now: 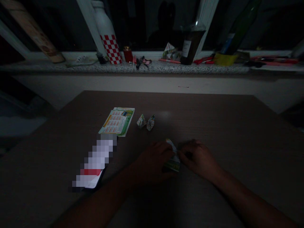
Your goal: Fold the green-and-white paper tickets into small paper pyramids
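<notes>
The printed paper [175,158] lies on the table [213,117] between both hands, longer way pointing outward. The left hand [155,163] holds it from the left; the right hand [197,156] meets its right edge, grip narrow, pinch unclear.

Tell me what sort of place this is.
Likely a room in a home, dimly lit: a wood-grain table stands before a window, its speckled sill holding a red-and-white bottle and a green bottle.

Red-checkered bottle [109,39], small red jar [128,55] and labelled cup [191,42] on a speckled windowsill [166,68]
</notes>
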Action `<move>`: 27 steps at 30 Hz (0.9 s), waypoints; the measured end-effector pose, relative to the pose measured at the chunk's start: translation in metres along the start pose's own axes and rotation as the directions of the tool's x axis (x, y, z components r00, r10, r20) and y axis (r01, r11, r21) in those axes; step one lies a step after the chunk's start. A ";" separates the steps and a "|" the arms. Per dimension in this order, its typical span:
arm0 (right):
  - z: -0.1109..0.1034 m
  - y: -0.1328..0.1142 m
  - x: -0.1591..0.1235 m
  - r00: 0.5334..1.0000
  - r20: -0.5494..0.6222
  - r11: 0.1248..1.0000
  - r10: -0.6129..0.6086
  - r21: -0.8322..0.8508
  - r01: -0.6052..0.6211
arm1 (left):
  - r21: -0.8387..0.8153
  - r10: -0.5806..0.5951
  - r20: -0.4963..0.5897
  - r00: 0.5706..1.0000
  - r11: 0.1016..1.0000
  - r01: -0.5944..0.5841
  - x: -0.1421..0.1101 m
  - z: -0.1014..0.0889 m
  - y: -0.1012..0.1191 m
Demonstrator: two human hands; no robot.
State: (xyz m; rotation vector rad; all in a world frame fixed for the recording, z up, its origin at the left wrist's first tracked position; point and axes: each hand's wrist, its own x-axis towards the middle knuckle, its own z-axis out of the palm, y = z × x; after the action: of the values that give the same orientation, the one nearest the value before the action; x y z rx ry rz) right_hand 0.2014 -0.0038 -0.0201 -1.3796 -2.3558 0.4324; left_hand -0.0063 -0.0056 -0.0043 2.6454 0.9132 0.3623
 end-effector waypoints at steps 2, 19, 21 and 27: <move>-0.002 0.002 -0.001 1.000 0.014 0.999 -0.017 0.033 0.017 | 0.006 -0.004 0.010 1.000 1.000 0.004 0.000 0.000 -0.002; -0.009 -0.003 -0.006 0.983 0.077 0.979 -0.167 0.131 0.156 | -0.096 -0.025 -0.042 0.999 0.995 0.021 0.004 -0.006 -0.002; -0.008 -0.002 -0.005 0.982 0.066 0.978 -0.175 0.131 0.165 | -0.119 -0.034 -0.028 0.999 0.992 0.030 0.004 -0.007 -0.002; -0.009 0.002 -0.004 0.984 0.058 0.976 -0.171 0.149 0.161 | -0.144 -0.071 -0.027 0.997 0.987 0.066 -0.001 -0.013 -0.009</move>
State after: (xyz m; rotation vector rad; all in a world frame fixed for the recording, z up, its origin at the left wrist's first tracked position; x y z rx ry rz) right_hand 0.2086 -0.0057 -0.0131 -1.1100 -2.4202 0.5979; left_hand -0.0163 0.0034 0.0041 2.4785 0.9488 0.4377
